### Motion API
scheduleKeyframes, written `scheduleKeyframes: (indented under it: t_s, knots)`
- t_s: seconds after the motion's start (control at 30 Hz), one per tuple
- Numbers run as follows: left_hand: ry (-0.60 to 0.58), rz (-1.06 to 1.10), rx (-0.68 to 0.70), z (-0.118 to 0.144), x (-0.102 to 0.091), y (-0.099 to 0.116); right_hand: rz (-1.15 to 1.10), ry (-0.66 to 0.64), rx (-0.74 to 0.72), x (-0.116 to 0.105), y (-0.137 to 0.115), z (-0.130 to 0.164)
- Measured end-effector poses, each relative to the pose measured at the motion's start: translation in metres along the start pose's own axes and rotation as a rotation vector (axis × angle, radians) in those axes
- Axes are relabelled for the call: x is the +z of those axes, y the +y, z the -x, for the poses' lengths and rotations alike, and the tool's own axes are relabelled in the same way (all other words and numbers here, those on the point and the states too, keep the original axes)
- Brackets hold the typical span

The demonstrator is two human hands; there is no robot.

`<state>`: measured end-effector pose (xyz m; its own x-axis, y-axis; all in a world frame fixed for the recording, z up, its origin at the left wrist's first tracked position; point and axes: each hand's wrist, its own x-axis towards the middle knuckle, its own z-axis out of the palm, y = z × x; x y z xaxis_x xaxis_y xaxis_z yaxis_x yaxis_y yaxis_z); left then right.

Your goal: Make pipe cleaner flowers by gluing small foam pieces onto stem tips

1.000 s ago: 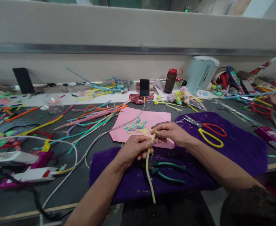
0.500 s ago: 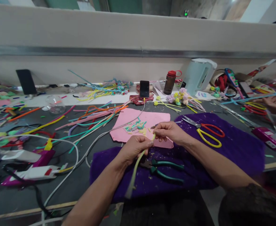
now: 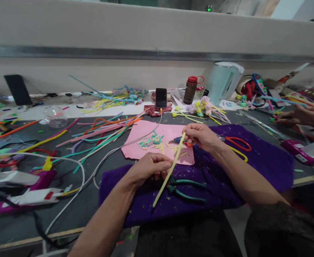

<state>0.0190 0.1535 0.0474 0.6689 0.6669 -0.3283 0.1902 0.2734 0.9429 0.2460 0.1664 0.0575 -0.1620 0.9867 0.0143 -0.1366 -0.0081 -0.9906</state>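
A pale yellow pipe cleaner (image 3: pixel 162 192) slants between my hands, its lower end free above the purple cloth (image 3: pixel 114 196). My right hand (image 3: pixel 201 137) pinches its upper end. Lower down, my left hand (image 3: pixel 148 167) has it between thumb and fingers. Cutting pliers with green handles (image 3: pixel 190 182) lie on the cloth just below my hands. Behind them, short yellow, teal and white snippets (image 3: pixel 150 141) are scattered on a pink sheet (image 3: pixel 132 139). A small blue tool (image 3: pixel 177 140) rests there too, partly hidden by my right hand.
Scissors with red and yellow handles (image 3: pixel 238 142) lie partly behind my right arm. Loose pipe cleaners (image 3: pixel 98 132) and a white cable (image 3: pixel 83 167) spread leftward. At the back stand a phone (image 3: pixel 161 98), a bottle (image 3: pixel 190 92) and a kettle (image 3: pixel 222 82). Another person's hand (image 3: pixel 301 116) is at right.
My right hand has moved up and right along with the pipe cleaner's upper end, so the hands are farther apart. More of the pipe cleaner shows between them. The view has shifted slightly.
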Motion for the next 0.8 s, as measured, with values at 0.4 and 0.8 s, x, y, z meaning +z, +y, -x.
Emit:
scheduleKeyframes:
  t_s: [0.4,0.8]
  knots:
    - [-0.028,0.180,0.010,-0.006,0.010,-0.008,0.337,-0.309,-0.090,0.032,0.012,0.017]
    - [-0.287,0.360,-0.029,0.005,0.021,-0.010,0.338,-0.395,0.110,0.019,0.005,0.019]
